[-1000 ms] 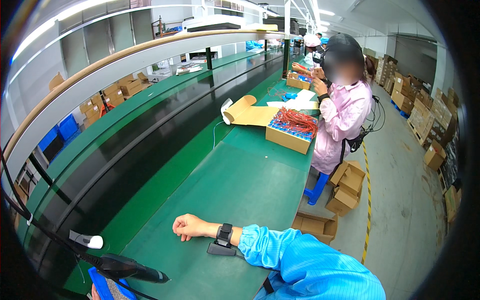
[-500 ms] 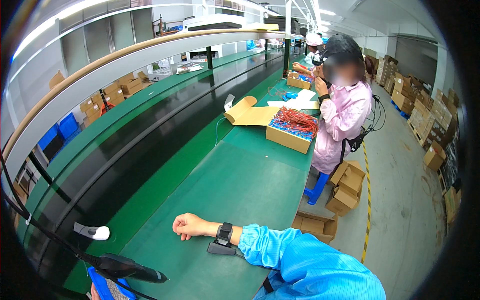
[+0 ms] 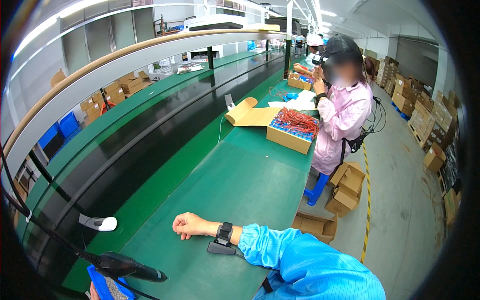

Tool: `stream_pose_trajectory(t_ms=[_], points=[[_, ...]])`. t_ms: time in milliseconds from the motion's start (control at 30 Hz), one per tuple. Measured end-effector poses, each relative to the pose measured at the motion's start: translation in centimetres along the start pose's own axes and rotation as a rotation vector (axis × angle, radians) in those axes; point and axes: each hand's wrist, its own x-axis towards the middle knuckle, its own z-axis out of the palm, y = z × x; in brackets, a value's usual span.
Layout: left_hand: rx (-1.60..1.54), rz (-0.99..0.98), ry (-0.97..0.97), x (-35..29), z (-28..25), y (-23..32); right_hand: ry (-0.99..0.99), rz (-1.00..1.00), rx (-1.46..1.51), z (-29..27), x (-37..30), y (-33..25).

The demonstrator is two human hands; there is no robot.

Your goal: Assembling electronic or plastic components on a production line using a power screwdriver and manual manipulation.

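The green bench [image 3: 240,175] lies beneath the curled right fingers [image 3: 180,228].

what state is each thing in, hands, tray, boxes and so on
right hand: fingers curled, nothing visible in it
left hand: at the tray's edge, mostly hidden, grip unclear
tray: open, holding small grey bits
black tool: tip pointing right, partly over the tray
wristband: fastened
parts box: open, full of red wires
floor carton: open
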Motion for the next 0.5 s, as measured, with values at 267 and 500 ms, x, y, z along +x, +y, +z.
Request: stream_pose_trajectory(t_ms=[267,500], points=[[-0.029,0.013,0.011,-0.30,0.39,0.14,0.004,-0.006,0.003,0.00,-0.11,-0.02],[0.006,0.002,0.000,-0.36,0.85,0.51,0.010,-0.008,-0.004,-0.09,-0.02,0.25]])
